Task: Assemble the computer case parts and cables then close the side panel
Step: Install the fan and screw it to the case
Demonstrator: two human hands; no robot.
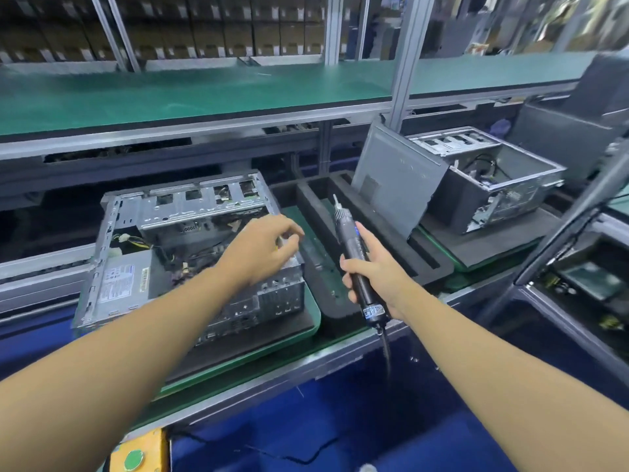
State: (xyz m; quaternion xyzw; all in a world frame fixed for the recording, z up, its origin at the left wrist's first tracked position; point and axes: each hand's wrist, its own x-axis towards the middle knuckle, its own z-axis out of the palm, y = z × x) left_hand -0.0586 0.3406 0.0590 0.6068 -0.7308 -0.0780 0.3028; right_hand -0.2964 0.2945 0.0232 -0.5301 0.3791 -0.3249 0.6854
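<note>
A long workbench [238, 352] with a green mat runs across the view from lower left to upper right, with a green shelf [170, 93] above it at the back. On the bench, left of centre, an open computer case [190, 253] lies on its side on a dark pad, its open side facing up. Its long axis runs from the near left to the far right, and a silver power supply box [122, 281] sits in its near-left corner, with loose cables [136, 239] beside it. To the right, well apart, a second open case [493, 185] lies the same way, and a grey side panel [398, 189] leans upright against its left side. Between the two cases lies a black foam tray [326, 233].

Two bare forearms reach in from the bottom edge. The person's left hand [262, 248] hovers over the right end of the near case with its fingers curled and pinched together; whether they hold anything is too blurred to tell. The right hand [377, 274] is wrapped around a black electric screwdriver [354, 253]. The tool stands nearly upright, tilted slightly left, its bit pointing up and away over the foam tray, and its cord [386, 349] hangs down from the bottom end.
</note>
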